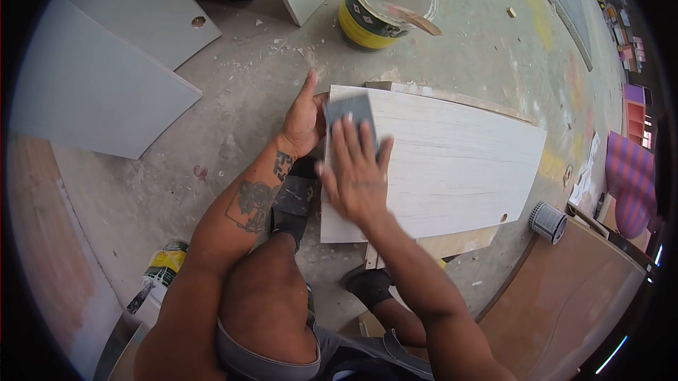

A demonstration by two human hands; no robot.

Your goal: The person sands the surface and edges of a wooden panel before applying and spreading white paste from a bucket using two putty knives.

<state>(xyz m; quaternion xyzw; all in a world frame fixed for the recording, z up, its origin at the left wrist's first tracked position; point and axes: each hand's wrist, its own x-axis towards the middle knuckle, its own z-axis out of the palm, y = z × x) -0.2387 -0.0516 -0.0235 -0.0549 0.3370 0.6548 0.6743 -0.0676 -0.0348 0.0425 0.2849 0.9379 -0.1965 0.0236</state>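
A white, faintly grained board [452, 162] lies on wooden pieces above the floor, with a small round hole near its lower right corner. My right hand [357, 173] is flat with fingers spread, its fingertips pressing a dark grey sanding sheet or pad [351, 109] onto the board's upper left part. At the board's left edge is my left hand [305, 121], thumb pointing up and the other fingers curled at the edge, partly hidden behind it.
An open yellow-and-black bucket [371, 21] with a stick across its rim stands beyond the board. Grey panels [92, 77] lie at left, a small can [548, 222] at right beside a brown panel [565, 303]. A paint tin [167, 262] stands at lower left.
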